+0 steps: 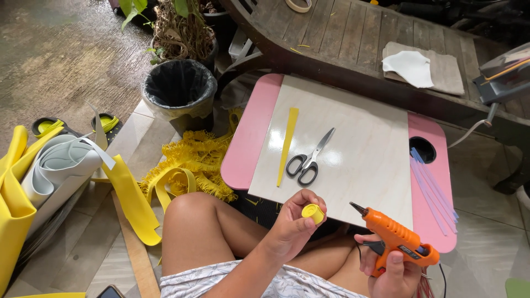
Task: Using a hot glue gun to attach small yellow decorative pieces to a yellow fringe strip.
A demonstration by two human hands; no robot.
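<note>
We saw the left hand (pixel 290 226) raised above the bare knee, and its fingers (pixel 307 223) were closed around a small yellow roll of foam strip (pixel 313 213), which was pinched between thumb and fingertips. The right hand (pixel 393 270) was gripping the handle of an orange hot glue gun (pixel 396 237), with one finger near the trigger. The dark nozzle pointed to the left, toward the yellow roll, but it was not touching it; a small gap stayed between them.

In front of the hands stood a low worktop with pink edges and a pale glossy board (pixel 353 138). On it lay a pair of scissors with black handles (pixel 310 159) and, just beside them, a long narrow yellow foam strip (pixel 287 144). Several thin pale violet glue sticks (pixel 433 190) lay on the right pink edge, near a round hole. On the floor to the left were a black waste bin (pixel 179 91) and a pile of yellow fringed foam (pixel 193 160).
</note>
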